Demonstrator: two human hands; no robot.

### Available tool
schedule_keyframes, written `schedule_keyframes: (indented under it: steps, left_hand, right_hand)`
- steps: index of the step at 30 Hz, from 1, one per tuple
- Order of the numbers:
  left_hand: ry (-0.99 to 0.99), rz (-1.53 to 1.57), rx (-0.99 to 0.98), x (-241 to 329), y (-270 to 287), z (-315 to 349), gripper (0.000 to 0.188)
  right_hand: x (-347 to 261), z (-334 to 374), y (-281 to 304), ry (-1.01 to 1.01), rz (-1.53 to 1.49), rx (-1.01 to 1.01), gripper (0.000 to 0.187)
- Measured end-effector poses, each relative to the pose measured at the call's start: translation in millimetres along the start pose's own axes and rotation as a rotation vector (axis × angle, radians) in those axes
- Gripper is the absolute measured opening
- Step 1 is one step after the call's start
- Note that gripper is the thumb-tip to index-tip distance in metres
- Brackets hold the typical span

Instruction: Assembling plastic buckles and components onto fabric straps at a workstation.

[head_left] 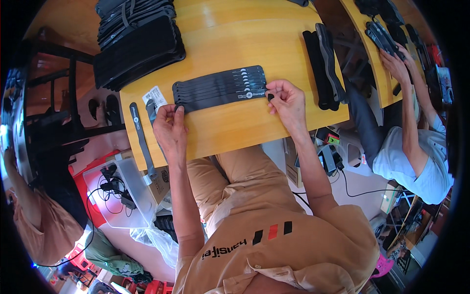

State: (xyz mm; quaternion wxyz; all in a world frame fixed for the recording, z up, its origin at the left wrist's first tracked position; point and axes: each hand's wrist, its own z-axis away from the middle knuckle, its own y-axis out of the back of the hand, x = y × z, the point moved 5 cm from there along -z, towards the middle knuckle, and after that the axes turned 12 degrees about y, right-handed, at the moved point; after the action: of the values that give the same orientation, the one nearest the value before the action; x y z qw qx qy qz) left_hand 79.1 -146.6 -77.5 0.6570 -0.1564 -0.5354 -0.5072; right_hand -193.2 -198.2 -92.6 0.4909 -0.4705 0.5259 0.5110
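Black straps (215, 88) lie on the desk (220, 132) between both hands' fingers, overlapping in stepped layers, flat and rounded at the corners, with white markings near the right end. Left of and below the left fingers, a clear plastic bin (143, 196) holds tangled black cables (113, 186). Just left of these fingers lies a single dark strap (139, 130). The left hand (171, 130), wrist straight, pinches the layers' left end. At their right end, the right hand (290, 104) bends inward, thumb and forefinger closed on a small black tip (270, 97). Farther right stands a dark bundle (323, 68).
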Motion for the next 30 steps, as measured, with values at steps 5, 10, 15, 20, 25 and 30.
schedule_keyframes:
  steps: [5,10,15,20,25,30]
  left_hand:
    - [0.010,0.005,0.002,-0.2,-0.6,0.4,0.011]
    - [0.012,-0.010,0.004,0.9,-0.8,1.4,0.011]
    - [0.000,-0.008,0.026,2.6,-1.2,1.7,0.011]
    - [-0.025,-0.028,0.032,2.9,-0.9,1.4,0.012]
    - [-0.022,-0.031,0.050,1.8,-1.4,0.8,0.013]
    - [-0.050,-0.071,0.078,1.2,-0.5,-0.4,0.014]
  right_hand:
    - [-1.7,-0.2,-0.7,0.005,-0.013,0.012,0.011]
    - [-4.2,-0.4,-0.9,0.019,-0.035,0.047,0.011]
    - [-2.1,-0.5,-1.5,0.035,-0.014,0.041,0.011]
    - [-1.8,-0.3,-1.5,0.046,-0.003,0.049,0.011]
    - [-3.3,-0.3,-1.7,0.043,0.008,0.058,0.010]
    - [-4.1,-0.4,-1.9,0.054,0.021,0.065,0.010]
